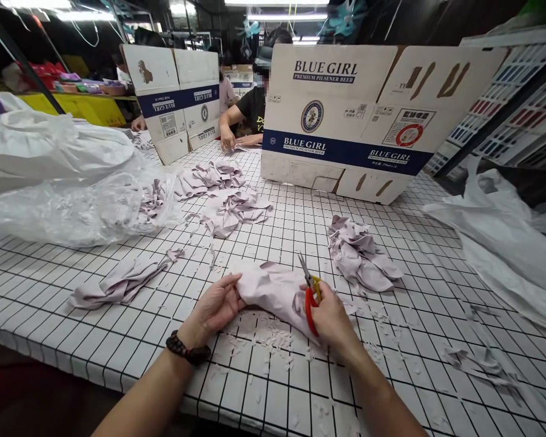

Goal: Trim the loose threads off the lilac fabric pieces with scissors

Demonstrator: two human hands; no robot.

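Note:
A pale pink cloth piece (273, 288) lies stretched between my hands over the checked table. My left hand (219, 303), palm up with a dark braided bracelet at the wrist, is closed on the cloth's left end. In my right hand (330, 309) are scissors (310, 297) with red and yellow handles, their blades pointing up and away from me over the cloth's right part. Small fabric scraps (273, 338) are scattered on the table just below the cloth. A crumpled pile of similar cloth (361, 255) rests to the right, and a flatter bundle (121, 282) to the left.
Two cardboard panels (327, 79) (175, 79) stand across the table (164, 328). Behind them a person (243, 112) works with both hands. More cloth (230, 209) lies at the centre back. Plastic bags sit at left (73, 206) and right (505, 237).

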